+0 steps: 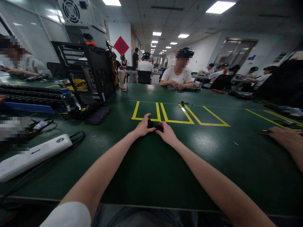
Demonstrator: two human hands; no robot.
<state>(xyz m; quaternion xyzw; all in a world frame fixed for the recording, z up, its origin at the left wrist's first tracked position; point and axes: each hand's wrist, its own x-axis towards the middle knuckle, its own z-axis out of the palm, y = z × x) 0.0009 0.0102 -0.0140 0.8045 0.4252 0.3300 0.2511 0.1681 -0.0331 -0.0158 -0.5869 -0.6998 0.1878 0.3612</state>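
Both my arms reach forward over the dark green table (146, 164). My left hand (143, 127) and my right hand (167, 132) meet at the middle of the table and are closed together on a small black object (154, 125). The object is mostly covered by my fingers, so I cannot make out what it is. It sits just in front of the yellow tape rectangles (165, 115) marked on the table.
An open black computer case (88, 75) stands at the left, with a white power strip (30, 156) and cables nearer me. A white bottle (122, 79) stands behind it. Another person's hand (287, 138) rests at the right edge. A person (178, 77) sits across the table.
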